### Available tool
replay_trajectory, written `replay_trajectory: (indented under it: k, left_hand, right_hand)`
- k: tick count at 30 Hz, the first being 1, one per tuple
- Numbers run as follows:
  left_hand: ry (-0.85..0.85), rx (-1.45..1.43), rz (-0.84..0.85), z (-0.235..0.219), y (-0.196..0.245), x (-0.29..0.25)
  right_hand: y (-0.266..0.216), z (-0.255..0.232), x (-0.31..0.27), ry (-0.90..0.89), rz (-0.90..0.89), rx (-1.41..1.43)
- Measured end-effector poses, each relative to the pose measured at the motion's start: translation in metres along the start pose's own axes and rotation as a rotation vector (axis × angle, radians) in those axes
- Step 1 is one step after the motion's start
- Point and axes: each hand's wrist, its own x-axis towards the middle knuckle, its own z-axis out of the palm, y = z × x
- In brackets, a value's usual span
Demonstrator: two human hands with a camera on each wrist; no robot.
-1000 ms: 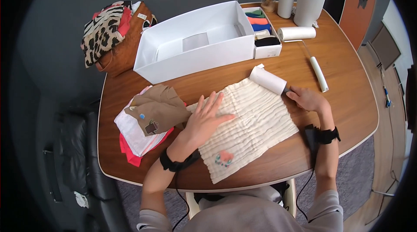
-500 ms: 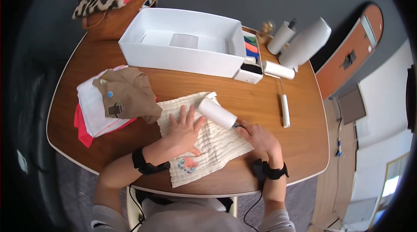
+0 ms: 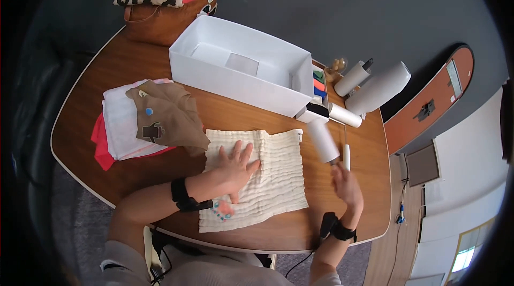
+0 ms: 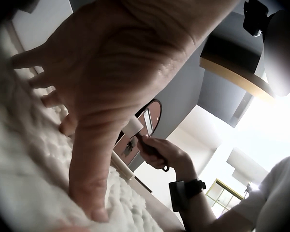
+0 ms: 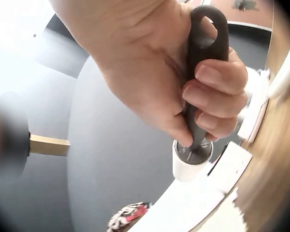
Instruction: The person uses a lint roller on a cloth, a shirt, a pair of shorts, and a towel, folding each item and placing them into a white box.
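Observation:
A cream crinkled cloth with a small pink and teal print at its lower left lies flat on the table. Spread across its left part, my left hand rests with fingers apart; the left wrist view shows the palm and thumb against the fabric. My right hand holds a white lint roller, raised to the right of the cloth. In the right wrist view my fingers curl round its dark handle.
Folded clothes with a brown garment on top lie left of the cloth. A long white box stands behind it, beside a small box of coloured items. Farther right are another roller, a tall white object and a brown bag.
My right hand has lifted the roller off the cloth and away to the right. The cloth's right part lies straighter. My left hand has shifted on the cloth, and the head view has turned.

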Motion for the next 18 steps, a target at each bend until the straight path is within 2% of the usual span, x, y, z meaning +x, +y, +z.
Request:
replay_trajectory:
  k: [2,3,5,8,11,14,15,17,18]
  left_hand:
    - [-0.015,0.021,0.036,-0.002,-0.001,0.001]
    - [-0.031,0.037,0.057,-0.004,0.0,0.004]
    - [-0.06,0.052,0.073,-0.007,0.001,0.006]
    - [-0.079,0.045,0.054,-0.008,0.001,0.006]
    - [-0.051,0.024,0.033,-0.002,0.0,0.005]
    - [-0.033,-0.005,0.022,0.0,-0.005,0.0]
    - [-0.019,-0.006,0.026,0.002,-0.007,-0.002]
    - [0.007,0.0,0.034,0.003,-0.009,-0.003]
    - [0.018,0.007,0.04,0.005,-0.01,-0.003]
  right_hand:
    - [-0.03,0.011,-0.017,-0.201,-0.118,0.04]
    - [-0.038,0.022,-0.019,-0.242,-0.148,-0.007]
    - [-0.049,0.039,-0.021,-0.321,-0.211,-0.103]
    - [-0.048,0.053,-0.018,-0.32,-0.186,-0.219]
    - [-0.029,0.058,-0.012,-0.247,-0.039,-0.118]
    - [-0.004,0.052,-0.003,-0.227,0.112,-0.169]
    - [-0.032,0.033,-0.007,-0.28,0.293,-0.097]
    - [0.016,0.044,-0.001,-0.059,0.063,-0.124]
    - [0.018,0.045,-0.002,0.049,-0.051,-0.138]
